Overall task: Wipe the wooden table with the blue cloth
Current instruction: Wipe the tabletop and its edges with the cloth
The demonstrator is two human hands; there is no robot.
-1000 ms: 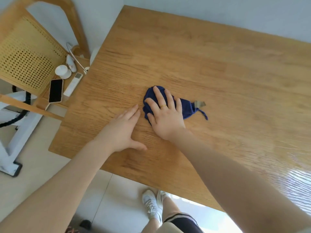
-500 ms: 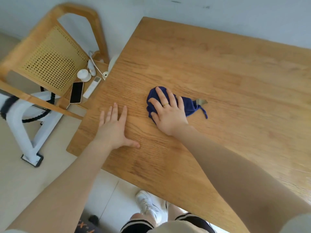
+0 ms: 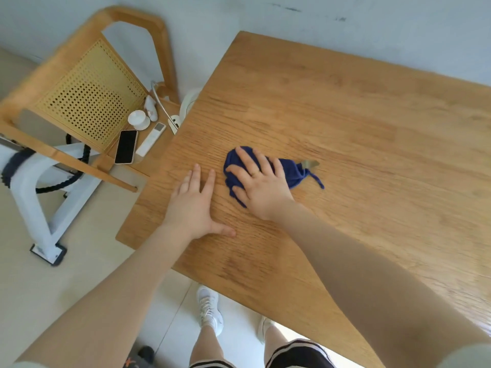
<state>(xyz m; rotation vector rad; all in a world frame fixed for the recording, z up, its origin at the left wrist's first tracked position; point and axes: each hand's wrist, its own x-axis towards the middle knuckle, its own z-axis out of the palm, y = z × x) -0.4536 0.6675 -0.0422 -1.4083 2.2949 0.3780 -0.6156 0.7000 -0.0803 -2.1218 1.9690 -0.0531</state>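
No legible writing anywhere; a small tan tag (image 3: 310, 163) on the blue cloth (image 3: 289, 172) reads blank from here. Wooden table (image 3: 345, 123), oak-like grain, pushed against a pale wall (image 3: 239, 11); light tile floor (image 3: 24, 274). Cane-backed chair (image 3: 87, 96) to my left carries a phone (image 3: 126, 146), a white remote (image 3: 150, 139) and a small white cup (image 3: 138, 120). My right hand (image 3: 259, 183) lies flat, fingers spread, pressing the bunched cloth to the tabletop, not clenching it. My left hand (image 3: 192, 205) is splayed on bare wood just beside, holding nothing.
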